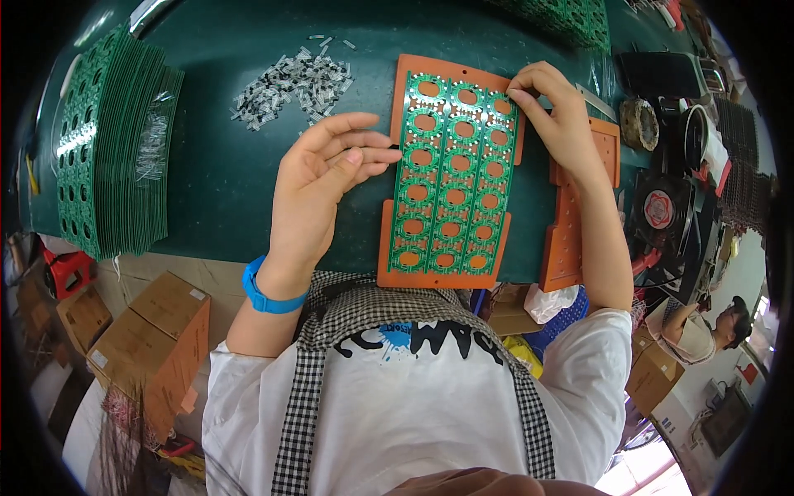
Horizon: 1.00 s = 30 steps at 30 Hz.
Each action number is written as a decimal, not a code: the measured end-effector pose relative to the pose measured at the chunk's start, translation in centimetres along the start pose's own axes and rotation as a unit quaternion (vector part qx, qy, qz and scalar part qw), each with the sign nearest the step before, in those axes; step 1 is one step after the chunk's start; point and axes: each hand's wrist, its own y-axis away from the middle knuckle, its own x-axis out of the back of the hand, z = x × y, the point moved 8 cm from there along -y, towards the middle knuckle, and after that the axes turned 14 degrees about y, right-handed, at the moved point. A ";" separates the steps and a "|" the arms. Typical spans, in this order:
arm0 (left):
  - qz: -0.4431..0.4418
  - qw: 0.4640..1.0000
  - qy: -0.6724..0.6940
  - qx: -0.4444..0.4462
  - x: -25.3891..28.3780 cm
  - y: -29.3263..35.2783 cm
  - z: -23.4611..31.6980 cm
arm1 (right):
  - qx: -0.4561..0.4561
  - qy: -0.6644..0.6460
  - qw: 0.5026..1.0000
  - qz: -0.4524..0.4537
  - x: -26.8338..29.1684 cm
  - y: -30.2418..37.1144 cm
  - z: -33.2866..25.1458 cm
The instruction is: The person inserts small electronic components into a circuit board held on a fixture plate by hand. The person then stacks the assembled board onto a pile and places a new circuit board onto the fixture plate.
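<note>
A green circuit board panel with rows of oval cut-outs lies on an orange tray in front of me. My left hand is at the panel's left edge, thumb pressed to the fingers. A tiny dark bit shows by its fingertips, too small to name. My right hand reaches over the panel's upper right corner, thumb and forefinger pinched together there. Whatever that pinch holds is hidden. Beyond my left hand is a loose pile of small clear, black and white parts.
A tall stack of green panels stands at the left, and more panels lie at the far right. Another orange tray sits under my right forearm. Cardboard boxes are below the table at left. A person is at the right.
</note>
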 end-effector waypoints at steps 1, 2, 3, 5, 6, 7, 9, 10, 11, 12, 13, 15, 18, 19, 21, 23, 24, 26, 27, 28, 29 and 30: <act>0.000 1.000 0.000 0.000 0.0 0.0 0.0 | -0.007 0.002 1.000 0.005 0.0 0.0 0.0; 0.003 1.000 0.031 -0.003 0.0 0.0 0.0 | -0.007 0.002 1.000 0.006 -0.2 0.1 0.0; 0.004 0.998 0.063 -0.007 -0.1 0.0 0.0 | -0.007 0.009 1.000 0.019 -0.2 0.3 0.1; 0.004 0.996 0.086 -0.010 -0.4 0.1 0.0 | -0.008 0.017 0.999 0.033 -0.3 0.6 0.2; 0.005 0.994 0.108 -0.014 -0.5 0.2 0.1 | 0.007 0.047 0.997 0.057 0.0 0.8 -0.2; 0.005 0.994 0.108 -0.015 -0.7 0.3 0.2 | 0.022 0.076 0.994 0.082 0.3 1.1 -0.6; 0.007 0.988 0.151 -0.009 -0.9 0.7 0.4 | 0.056 0.130 0.986 0.083 0.3 1.6 -1.1; 0.010 0.989 0.148 -0.012 -1.1 0.8 0.5 | 0.087 0.185 0.975 0.085 0.1 1.7 -2.1; 0.004 0.986 0.167 -0.010 -1.7 0.9 0.5 | 0.090 0.180 0.976 0.087 0.4 1.9 -2.8; 0.001 0.983 0.185 -0.011 -2.1 0.9 0.5 | 0.114 0.234 0.961 0.097 0.8 1.8 -4.8; -0.021 0.981 0.191 -0.012 -2.8 1.0 0.5 | 0.135 0.291 0.941 0.107 1.1 2.2 -6.8; -0.024 0.979 0.201 -0.008 -3.5 1.2 0.2 | 0.179 0.165 0.960 0.141 1.1 3.8 -10.6; -0.033 0.976 0.216 0.011 -4.8 1.6 -0.5 | 0.271 0.177 0.921 0.217 -0.2 5.6 -15.2; -0.032 0.976 0.215 0.015 -5.0 1.7 -0.8 | 0.280 0.183 0.915 0.223 -0.4 5.5 -15.5; -0.038 0.978 0.206 0.006 -5.5 1.8 -1.4 | 0.291 0.189 0.910 0.228 -0.4 5.6 -15.7; -0.046 0.979 0.196 0.017 -5.7 1.8 -1.5 | 0.255 0.161 0.933 0.197 0.0 5.5 -15.2; -0.054 0.981 0.186 0.029 -5.9 1.9 -1.7 | 0.257 0.159 0.933 0.197 0.3 5.5 -15.3; -0.020 0.979 0.203 0.005 -5.0 1.8 -2.0 | 0.136 -0.030 0.983 0.120 0.7 4.1 -12.8; -0.007 0.998 -0.001 -0.059 -3.5 1.4 -1.0 | 0.088 -0.025 0.990 0.109 1.3 3.9 -11.2; 0.003 0.972 -0.204 -0.119 -2.5 1.1 0.2 | 0.014 -0.039 0.995 0.086 1.4 3.9 -8.8; 0.048 0.855 -0.450 -0.253 -2.4 1.2 2.5 | -0.071 -0.061 0.994 0.063 1.3 3.8 -6.1; 0.075 0.759 -0.582 -0.283 -2.1 1.1 2.9 | -0.161 -0.133 0.977 0.050 0.3 4.4 -3.0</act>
